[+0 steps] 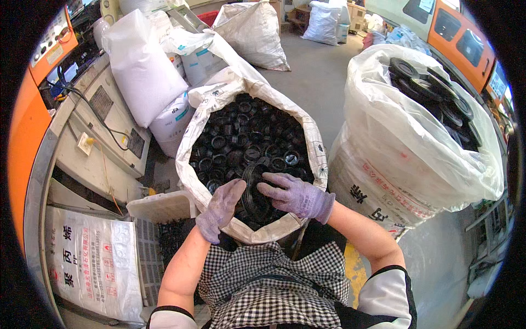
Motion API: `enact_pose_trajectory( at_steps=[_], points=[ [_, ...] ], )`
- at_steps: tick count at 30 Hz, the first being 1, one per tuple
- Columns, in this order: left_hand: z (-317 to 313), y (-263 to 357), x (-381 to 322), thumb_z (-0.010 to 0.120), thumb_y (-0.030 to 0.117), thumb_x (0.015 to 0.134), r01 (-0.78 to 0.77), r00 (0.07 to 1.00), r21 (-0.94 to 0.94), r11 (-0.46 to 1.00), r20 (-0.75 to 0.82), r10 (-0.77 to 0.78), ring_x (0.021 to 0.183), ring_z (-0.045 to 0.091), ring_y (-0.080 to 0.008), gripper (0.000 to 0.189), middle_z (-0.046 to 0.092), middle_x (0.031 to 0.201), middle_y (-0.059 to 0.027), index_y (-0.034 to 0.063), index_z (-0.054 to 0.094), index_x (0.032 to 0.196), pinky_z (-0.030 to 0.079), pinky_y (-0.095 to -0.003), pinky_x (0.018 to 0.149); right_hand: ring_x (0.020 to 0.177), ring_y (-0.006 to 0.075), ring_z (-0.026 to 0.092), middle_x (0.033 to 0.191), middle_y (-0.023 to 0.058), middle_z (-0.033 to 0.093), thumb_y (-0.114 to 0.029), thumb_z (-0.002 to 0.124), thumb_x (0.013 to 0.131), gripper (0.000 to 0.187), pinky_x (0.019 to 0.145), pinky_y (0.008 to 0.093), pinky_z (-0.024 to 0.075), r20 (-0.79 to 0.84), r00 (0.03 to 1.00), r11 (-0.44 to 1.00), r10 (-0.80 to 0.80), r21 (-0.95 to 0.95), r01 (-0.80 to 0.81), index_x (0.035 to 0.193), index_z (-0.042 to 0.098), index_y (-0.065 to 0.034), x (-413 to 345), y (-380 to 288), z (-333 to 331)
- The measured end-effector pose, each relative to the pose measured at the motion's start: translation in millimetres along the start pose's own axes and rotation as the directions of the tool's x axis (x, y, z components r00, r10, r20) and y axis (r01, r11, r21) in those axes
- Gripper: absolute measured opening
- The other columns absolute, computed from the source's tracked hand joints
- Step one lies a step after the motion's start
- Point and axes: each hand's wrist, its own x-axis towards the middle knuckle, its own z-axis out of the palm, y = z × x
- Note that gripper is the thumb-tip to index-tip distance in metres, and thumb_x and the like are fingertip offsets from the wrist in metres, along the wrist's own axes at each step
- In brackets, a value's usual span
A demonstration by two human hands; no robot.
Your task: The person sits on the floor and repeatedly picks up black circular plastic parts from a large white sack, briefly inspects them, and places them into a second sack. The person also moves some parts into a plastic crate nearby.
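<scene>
Between my two gloved hands, upright on edge, is a round black plastic part (253, 193) with ridged, thread-like sides. My left hand (222, 205), in a lilac knit glove, presses its fingers along the part's left side. From the right, my right hand (292, 194) in a matching glove has its fingertips on the other side. Both hands are over the near half of an open white woven sack (183, 158) with a rolled-down rim. Many small black plastic caps (242, 135) fill this sack. The underside of the held part is hidden among them.
At right stands a tall white sack (382, 135) holding black discs (431, 88). Full white sacks (144, 70) lean at the left beside a machine cabinet (98, 119) with cables. A pale plastic crate (160, 205) sits near my left arm. Another sack (252, 35) stands behind.
</scene>
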Motion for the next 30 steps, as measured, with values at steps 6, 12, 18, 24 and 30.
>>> enact_pose_trajectory(
  at_steps=[6,12,18,24,30],
  points=[
    [-3,77,20,0.062,0.03,0.097,0.476,0.879,-0.303,0.826,0.137,-0.456,0.105,0.062,-0.0226,0.042,0.067,0.11,-0.0173,-0.003,0.06,0.123,0.049,-0.0354,0.094,0.104,0.0411,0.06,0.122,0.0188,0.058,-0.033,0.07,0.088,0.033,0.084,0.0438,0.0554,-0.157,0.983,0.995,-0.1,-0.036,0.096,0.1,0.063,-0.0037,-7,-6,-19],
    [10,84,22,0.07,0.007,0.08,-0.264,0.963,0.168,0.95,0.094,0.251,0.106,0.062,-0.0358,0.048,0.06,0.12,-0.0175,0.0018,0.06,0.127,0.051,-0.044,0.095,0.089,0.0176,0.068,0.11,0.0067,0.069,-0.039,0.054,0.102,0.043,0.071,0.0303,0.0615,0.421,0.585,-0.3,0.693,0.907,-0.297,0.122,0.06,-0.0017,-5,-9,-9],
    [7,11,31,0.058,0.0,0.089,-0.044,0.953,0.615,0.787,-0.21,0.218,0.116,0.057,-0.0365,0.044,0.058,0.126,-0.0188,0.0031,0.057,0.133,0.046,-0.0453,0.102,0.116,0.0183,0.062,0.13,0.0065,0.063,-0.031,0.05,0.103,0.041,0.095,0.0341,0.0562,0.278,0.659,-0.219,0.699,0.96,-0.173,0.137,0.054,-0.0084,-2,-11,-5],
    [14,97,25,0.063,0.017,0.097,0.113,0.99,-0.148,0.982,-0.062,-0.123,0.114,0.061,-0.0316,0.043,0.062,0.12,-0.0216,-0.0046,0.053,0.133,0.046,-0.0373,0.101,0.116,0.0273,0.06,0.13,0.013,0.061,-0.016,0.075,0.086,0.034,0.096,0.0368,0.0503,0.262,0.599,-0.031,0.757,0.929,-0.368,0.113,0.057,-0.0038,9,-12,0],
    [2,87,21,0.066,0.027,0.097,0.491,0.844,-0.564,0.664,0.119,-0.524,0.098,0.056,-0.0156,0.041,0.064,0.109,-0.0093,-0.0012,0.058,0.126,0.048,-0.0321,0.088,0.12,0.0423,0.055,0.132,0.0268,0.054,-0.014,0.074,0.08,0.031,0.1,0.0442,0.0478,-0.305,0.913,0.939,0.27,0.293,-0.18,0.105,0.059,-0.0043,13,-3,-16]
  ],
)
